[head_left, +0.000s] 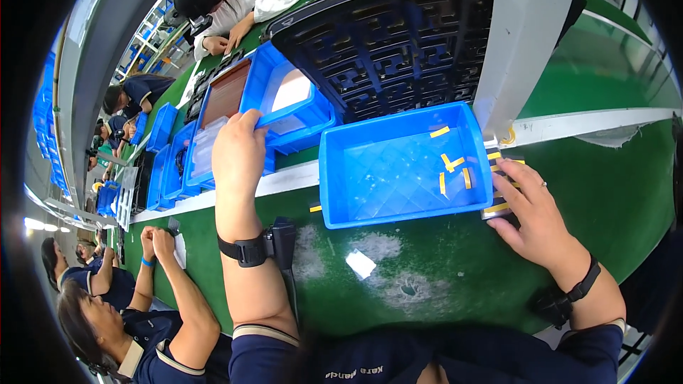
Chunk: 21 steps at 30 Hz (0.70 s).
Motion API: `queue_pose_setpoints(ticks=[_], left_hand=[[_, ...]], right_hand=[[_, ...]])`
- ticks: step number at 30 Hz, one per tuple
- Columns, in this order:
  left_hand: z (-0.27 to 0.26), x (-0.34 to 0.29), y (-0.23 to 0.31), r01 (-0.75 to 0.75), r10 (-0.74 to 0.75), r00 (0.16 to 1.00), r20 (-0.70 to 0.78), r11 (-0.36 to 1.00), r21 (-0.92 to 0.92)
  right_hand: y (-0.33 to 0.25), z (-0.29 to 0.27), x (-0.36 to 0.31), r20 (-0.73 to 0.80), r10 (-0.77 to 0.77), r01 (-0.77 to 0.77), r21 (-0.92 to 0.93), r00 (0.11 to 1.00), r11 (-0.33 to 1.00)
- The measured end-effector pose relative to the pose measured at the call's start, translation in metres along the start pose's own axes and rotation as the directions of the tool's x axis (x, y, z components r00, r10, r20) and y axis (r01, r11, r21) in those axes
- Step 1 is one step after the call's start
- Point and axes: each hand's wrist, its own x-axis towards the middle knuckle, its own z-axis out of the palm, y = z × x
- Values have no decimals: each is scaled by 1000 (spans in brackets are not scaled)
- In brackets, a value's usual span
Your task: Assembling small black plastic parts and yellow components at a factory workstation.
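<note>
My left hand (238,153) reaches forward and grips the near rim of a blue plastic bin (288,103) stacked with other bins. My right hand (530,206) lies flat on a small black tray (498,163) with yellow strips, just right of a shallow blue bin (402,163). That shallow bin holds several small yellow strips (452,163). One yellow strip (315,208) lies on the green table left of the bin. Both wrists wear black straps.
A large black moulded tray (398,43) lies behind the blue bin. A grey post (519,35) rises at the right. More blue bins (171,163) line the green table (441,277) to the left. Other people sit on my left and across the table.
</note>
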Motion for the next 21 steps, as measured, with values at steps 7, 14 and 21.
queue_pose_setpoints(ticks=[7,14,21], left_hand=[[-44,-4,24,-172,55,944,-326,924,-341],[-119,-72,86,-366,443,760,-476,-314,-876],[-148,-107,118,-265,382,644,-663,-701,-662]], right_hand=[[-4,-12,-2,-136,69,-40,205,988,978],[-30,-14,2,-170,199,-118,395,965,911],[-82,-6,13,-143,35,15,335,989,942]])
